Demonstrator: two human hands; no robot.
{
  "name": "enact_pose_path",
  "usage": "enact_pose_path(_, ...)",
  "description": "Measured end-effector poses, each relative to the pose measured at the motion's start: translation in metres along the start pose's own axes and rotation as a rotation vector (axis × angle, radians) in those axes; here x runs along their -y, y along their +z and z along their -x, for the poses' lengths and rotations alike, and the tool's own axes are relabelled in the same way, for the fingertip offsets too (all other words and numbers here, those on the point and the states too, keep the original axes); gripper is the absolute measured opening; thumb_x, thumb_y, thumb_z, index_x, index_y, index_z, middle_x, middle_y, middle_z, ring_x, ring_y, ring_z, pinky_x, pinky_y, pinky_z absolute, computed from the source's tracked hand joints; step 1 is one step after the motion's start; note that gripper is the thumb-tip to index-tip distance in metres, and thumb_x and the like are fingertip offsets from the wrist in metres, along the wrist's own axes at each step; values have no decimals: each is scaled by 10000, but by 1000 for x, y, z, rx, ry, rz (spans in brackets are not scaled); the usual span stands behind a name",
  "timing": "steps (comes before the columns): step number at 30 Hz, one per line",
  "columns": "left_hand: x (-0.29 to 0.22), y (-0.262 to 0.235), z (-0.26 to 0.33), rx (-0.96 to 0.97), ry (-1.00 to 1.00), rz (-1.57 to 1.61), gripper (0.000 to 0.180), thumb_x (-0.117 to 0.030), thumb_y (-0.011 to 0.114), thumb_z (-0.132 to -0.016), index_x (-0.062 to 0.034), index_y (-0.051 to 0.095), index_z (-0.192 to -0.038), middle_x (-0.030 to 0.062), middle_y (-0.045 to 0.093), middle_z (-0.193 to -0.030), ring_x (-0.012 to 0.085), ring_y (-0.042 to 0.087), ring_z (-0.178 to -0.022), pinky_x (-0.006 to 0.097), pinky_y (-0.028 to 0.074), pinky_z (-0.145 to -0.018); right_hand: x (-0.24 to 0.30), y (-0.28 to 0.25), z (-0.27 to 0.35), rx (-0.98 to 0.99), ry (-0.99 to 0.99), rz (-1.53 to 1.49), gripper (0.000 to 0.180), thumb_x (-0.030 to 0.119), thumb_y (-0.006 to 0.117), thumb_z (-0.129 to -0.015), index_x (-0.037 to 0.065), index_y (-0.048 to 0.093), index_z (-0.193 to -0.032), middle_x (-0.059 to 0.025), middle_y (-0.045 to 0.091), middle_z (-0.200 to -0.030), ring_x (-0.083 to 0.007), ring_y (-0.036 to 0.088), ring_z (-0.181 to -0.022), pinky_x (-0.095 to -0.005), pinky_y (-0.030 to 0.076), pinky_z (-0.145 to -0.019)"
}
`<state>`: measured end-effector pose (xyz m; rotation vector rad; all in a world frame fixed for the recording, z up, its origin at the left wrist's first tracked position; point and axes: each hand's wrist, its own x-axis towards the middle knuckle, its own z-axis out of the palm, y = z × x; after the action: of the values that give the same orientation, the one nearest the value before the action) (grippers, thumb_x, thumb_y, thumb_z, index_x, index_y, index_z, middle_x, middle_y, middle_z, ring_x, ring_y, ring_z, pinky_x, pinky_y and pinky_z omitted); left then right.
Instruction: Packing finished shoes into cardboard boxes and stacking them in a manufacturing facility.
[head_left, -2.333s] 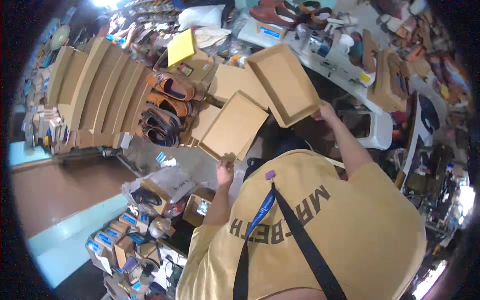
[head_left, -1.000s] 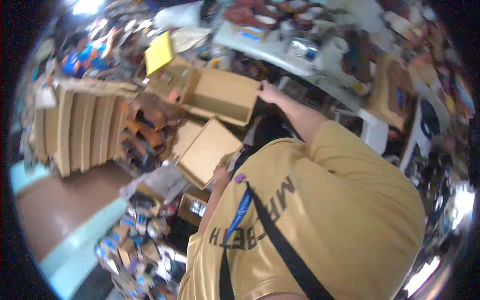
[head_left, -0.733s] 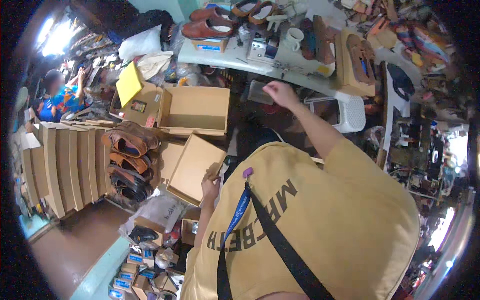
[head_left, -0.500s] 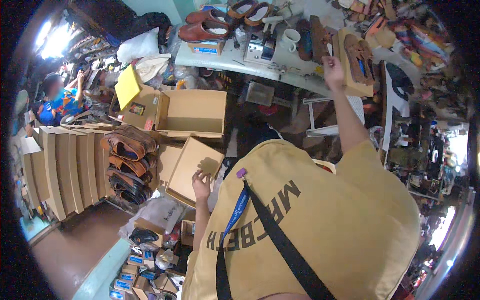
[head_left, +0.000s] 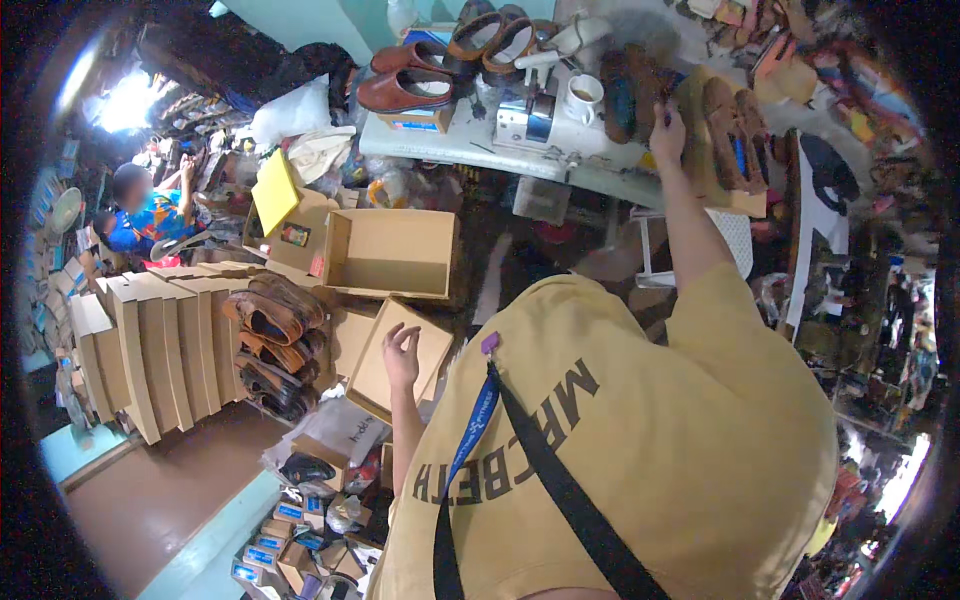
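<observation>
At the worktable's far right, my right hand (head_left: 667, 137) reaches up with its fingers on the edge of a brown shoe (head_left: 655, 78), which is smeared by motion. Just right of that hand, a pair of brown woven shoes (head_left: 733, 135) lies in a cardboard tray (head_left: 743, 203). My left hand (head_left: 401, 352) is raised over a shallow cardboard box piece (head_left: 430, 340), its fingers loosely curled, apart and holding nothing. Beyond it stands an open, empty cardboard box (head_left: 390, 250).
Stacked shoes (head_left: 272, 335) lean beside a row of upright cardboard boxes (head_left: 165, 350) on the left. Reddish-brown shoes (head_left: 405, 90), a white mug (head_left: 583, 98) and a metal device (head_left: 525, 120) stand on the worktable. Another person (head_left: 150, 212) sits at the far left.
My view has shifted, so things on the left appear farther right. The brown shoe by my right hand has moved, and the small white thing at those fingers no longer shows. My left hand has risen slightly.
</observation>
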<state>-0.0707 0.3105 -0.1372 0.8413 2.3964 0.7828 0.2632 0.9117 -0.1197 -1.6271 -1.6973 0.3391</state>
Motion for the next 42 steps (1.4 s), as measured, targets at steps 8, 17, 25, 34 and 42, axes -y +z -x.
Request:
enact_pose_path(8, -16, -22, -8, -40, 35, 80, 195, -162, 669, -869, -69, 707, -1035, 177, 604, -1200, 344, 537, -1164, 421, 408, -1012, 77, -78, 18, -20, 126, -436, 461, 366, 578, -956, -37, 592, -1180, -141, 631, -1166, -243, 578, -1037, -349, 418, -940)
enact_pose_path(17, -118, -63, -23, -73, 15, 729, 242, -176, 621, -938, 6, 656, -1094, 66, 654, -1144, 138, 558, -1083, 287, 400, -991, 225, -92, 89, 600, 572, -1583, 394, 273, 518, -997, 30, 511, -1307, -89, 551, -1328, -220, 522, -1214, -380, 388, -1056)
enact_pose_path(25, -228, -44, -24, 59, -144, 1481, 673, -363, 640, -912, -33, 318, -1402, 106, 516, -1280, 211, 520, -1161, 383, 435, -986, 281, -61, 254, 1429, -452, -708, 266, 224, 642, -926, 13, 599, -1083, -46, 640, -975, -150, 601, -904, -310, 477, -822)
enact_pose_path(34, -160, -15, -20, -51, -301, 1586, 647, -424, 594, -934, -116, 306, -1425, 57, 521, -1315, 191, 507, -1194, 346, 396, -993, 301, 4, 307, 1609, -515, -647, 487, 129, 780, -734, -21, 558, -1140, -188, 682, -1042, -234, 681, -941, -352, 519, -793)
enact_pose_path(42, -138, -45, -10, -439, -294, 1487, 483, -417, 545, -950, -58, 512, -1272, 99, 599, -1200, 210, 591, -1067, 407, 451, -946, 362, -46, 310, 1777, -1021, -537, 359, 89, 708, -812, -25, 600, -1135, -193, 680, -957, -260, 670, -759, -340, 525, -716)
